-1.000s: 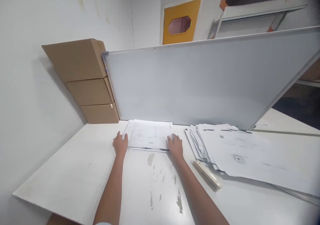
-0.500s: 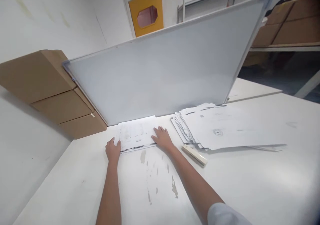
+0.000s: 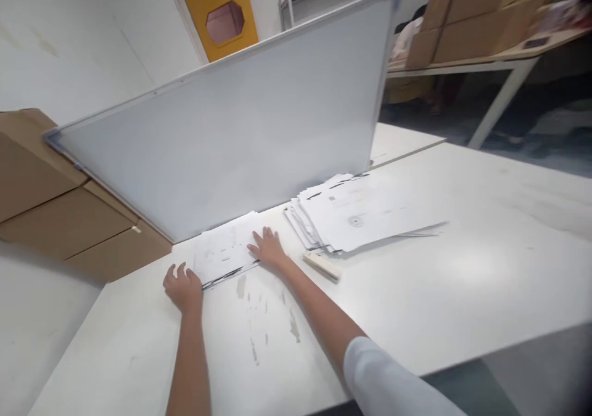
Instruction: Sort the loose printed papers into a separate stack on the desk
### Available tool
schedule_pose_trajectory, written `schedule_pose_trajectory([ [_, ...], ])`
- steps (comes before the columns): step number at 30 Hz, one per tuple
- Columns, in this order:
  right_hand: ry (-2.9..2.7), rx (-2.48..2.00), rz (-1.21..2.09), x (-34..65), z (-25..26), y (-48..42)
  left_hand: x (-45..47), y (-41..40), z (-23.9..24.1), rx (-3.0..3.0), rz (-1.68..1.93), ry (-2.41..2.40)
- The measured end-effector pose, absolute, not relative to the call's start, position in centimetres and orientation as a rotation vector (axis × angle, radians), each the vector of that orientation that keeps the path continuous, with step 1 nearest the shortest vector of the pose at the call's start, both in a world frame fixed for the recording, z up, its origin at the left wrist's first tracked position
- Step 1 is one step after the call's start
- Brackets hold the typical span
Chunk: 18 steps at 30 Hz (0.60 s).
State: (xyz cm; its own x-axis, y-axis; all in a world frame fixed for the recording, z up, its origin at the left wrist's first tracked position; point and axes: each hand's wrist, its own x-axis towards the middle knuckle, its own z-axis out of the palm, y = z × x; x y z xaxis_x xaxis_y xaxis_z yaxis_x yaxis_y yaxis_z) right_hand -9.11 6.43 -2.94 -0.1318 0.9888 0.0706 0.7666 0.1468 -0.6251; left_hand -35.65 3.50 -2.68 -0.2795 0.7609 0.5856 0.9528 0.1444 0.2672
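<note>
A small stack of printed white sheets [image 3: 221, 252] lies on the white table [image 3: 416, 293], against the foot of a whiteboard [image 3: 231, 138]. My left hand [image 3: 182, 286] rests at the stack's near left corner, fingers curled and apart, touching its edge. My right hand [image 3: 267, 247] lies flat on the stack's right side with fingers stretched out. Neither hand holds anything.
A bigger, fanned pile of papers [image 3: 361, 216] lies to the right, with a cream stapler-like bar [image 3: 321, 265] in front of it. Cardboard boxes [image 3: 60, 212] are stacked at the left. More boxes [image 3: 481, 15] sit on a far table.
The view has swung to the right and tilted. My left hand has slid a little back from the stack's corner; my right hand stays flat on the sheets.
</note>
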Motion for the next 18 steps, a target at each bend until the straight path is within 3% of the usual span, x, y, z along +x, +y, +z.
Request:
schedule_pose_trajectory([
  [4,-1.872,-1.684,0.486,-1.2,1.0,6.6,-34.6,1.8,-2.7,-2.141,-0.559,-1.719],
  [8,-1.745,-1.885,0.432,9.1,0.8,4.0,-35.0,2.2,-3.2,-2.061,-0.389,-1.805],
  [12,-1.539,-2.124,0.348,15.2,-3.0,-0.9,-34.7,1.8,-2.8,-2.02,-0.464,-1.78],
  [18,-1.416,-2.209,0.133,18.0,-5.9,-6.8,-31.3,-3.3,-3.3,-1.969,-0.849,-1.549],
])
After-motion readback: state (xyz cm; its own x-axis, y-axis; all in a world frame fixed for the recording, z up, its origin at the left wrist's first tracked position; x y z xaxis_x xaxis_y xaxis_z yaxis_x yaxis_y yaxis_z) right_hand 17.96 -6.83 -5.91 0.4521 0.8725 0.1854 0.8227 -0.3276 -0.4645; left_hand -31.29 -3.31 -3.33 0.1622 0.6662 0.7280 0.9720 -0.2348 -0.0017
